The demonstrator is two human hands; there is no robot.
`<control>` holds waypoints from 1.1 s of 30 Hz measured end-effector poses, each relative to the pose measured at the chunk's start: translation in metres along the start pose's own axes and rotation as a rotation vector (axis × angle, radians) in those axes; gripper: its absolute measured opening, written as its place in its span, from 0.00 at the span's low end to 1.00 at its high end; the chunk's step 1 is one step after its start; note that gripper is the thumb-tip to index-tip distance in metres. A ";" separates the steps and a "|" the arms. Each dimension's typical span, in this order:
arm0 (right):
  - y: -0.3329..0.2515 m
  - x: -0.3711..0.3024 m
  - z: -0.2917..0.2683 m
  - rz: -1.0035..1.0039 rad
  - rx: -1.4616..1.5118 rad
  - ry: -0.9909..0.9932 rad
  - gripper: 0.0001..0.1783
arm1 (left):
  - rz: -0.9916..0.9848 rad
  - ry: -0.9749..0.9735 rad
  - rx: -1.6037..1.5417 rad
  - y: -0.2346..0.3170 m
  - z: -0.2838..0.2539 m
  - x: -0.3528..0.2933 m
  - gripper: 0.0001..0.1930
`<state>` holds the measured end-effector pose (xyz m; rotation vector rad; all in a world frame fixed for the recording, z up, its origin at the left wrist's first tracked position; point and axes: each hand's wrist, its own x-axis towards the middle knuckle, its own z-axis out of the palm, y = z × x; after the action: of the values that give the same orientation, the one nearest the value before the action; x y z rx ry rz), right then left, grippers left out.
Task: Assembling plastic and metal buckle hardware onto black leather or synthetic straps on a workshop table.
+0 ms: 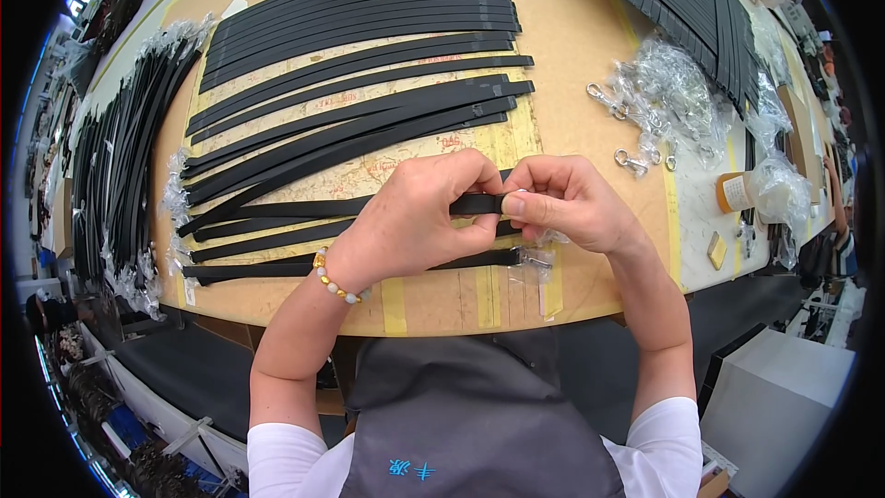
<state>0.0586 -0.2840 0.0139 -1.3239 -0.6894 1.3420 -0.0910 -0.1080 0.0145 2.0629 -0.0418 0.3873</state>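
Observation:
A flat black strap (pixel 475 204) runs between my two hands above the near part of the table. My left hand (pixel 415 212), with a beaded bracelet at the wrist, is closed round the strap. The thumb and fingers of my right hand (pixel 562 203) pinch the strap's right end; whatever else sits between those fingertips is hidden. Under and beside my hands lie more black straps (pixel 249 269), spread roughly side by side. The nearest strap ends in a metal clasp in clear wrapping (pixel 535 263), just below my right hand.
A neat row of black straps (pixel 359 18) lies at the far side. Bundled straps (pixel 129 157) hang over the left edge. At right are bagged metal clasps (pixel 668 92), loose swivel hooks (pixel 630 162), an amber jar (pixel 734 192), a small yellowish block (pixel 716 250) and stacked straps (pixel 682 0).

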 end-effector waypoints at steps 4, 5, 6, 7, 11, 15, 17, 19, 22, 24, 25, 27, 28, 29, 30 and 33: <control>0.000 0.000 0.000 -0.005 -0.003 -0.002 0.13 | -0.001 -0.002 0.017 0.000 0.000 0.000 0.12; 0.000 0.000 0.000 -0.001 -0.004 -0.002 0.13 | 0.003 0.001 0.023 -0.001 0.000 0.000 0.12; 0.000 0.000 0.000 0.000 -0.004 -0.002 0.13 | 0.003 0.001 0.023 -0.001 0.001 0.000 0.12; 0.000 0.000 0.000 -0.003 -0.009 -0.002 0.13 | 0.012 0.005 0.029 -0.001 0.001 0.000 0.12; 0.001 0.001 0.000 -0.010 -0.022 0.006 0.12 | 0.015 0.001 0.046 -0.002 0.001 -0.001 0.12; 0.002 0.001 0.003 -0.025 -0.035 0.019 0.12 | 0.038 0.018 0.055 -0.003 0.002 -0.001 0.11; 0.002 0.001 0.004 -0.043 -0.074 0.025 0.12 | 0.059 0.011 0.072 -0.004 0.003 -0.001 0.11; 0.003 -0.001 0.006 -0.047 -0.089 0.040 0.12 | 0.059 -0.001 0.079 -0.002 0.002 0.000 0.11; 0.007 0.001 0.010 -0.098 -0.163 0.052 0.11 | 0.045 -0.024 0.093 -0.003 0.001 -0.002 0.11; 0.009 0.001 0.013 -0.143 -0.227 0.063 0.10 | 0.041 -0.040 0.089 -0.005 0.002 -0.002 0.11; 0.010 0.002 0.016 -0.188 -0.271 0.075 0.09 | 0.059 -0.019 0.054 -0.005 0.004 -0.002 0.12; 0.010 0.003 0.022 -0.232 -0.314 0.088 0.09 | 0.076 0.001 0.018 -0.004 0.006 -0.002 0.14; 0.008 0.004 0.026 -0.260 -0.297 0.103 0.08 | 0.043 -0.007 -0.013 -0.001 0.005 -0.002 0.15; 0.008 0.003 0.028 -0.288 -0.281 0.119 0.08 | 0.010 -0.016 -0.043 0.001 0.003 -0.002 0.16; 0.011 0.004 0.028 -0.289 -0.281 0.119 0.08 | 0.011 -0.016 -0.043 0.003 0.002 -0.001 0.16; 0.023 0.007 0.025 -0.388 -0.288 0.124 0.08 | -0.065 -0.108 -0.137 0.005 -0.005 -0.003 0.17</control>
<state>0.0295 -0.2764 -0.0042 -1.3977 -1.0221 0.8646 -0.0959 -0.1071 0.0201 1.9428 -0.0646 0.2269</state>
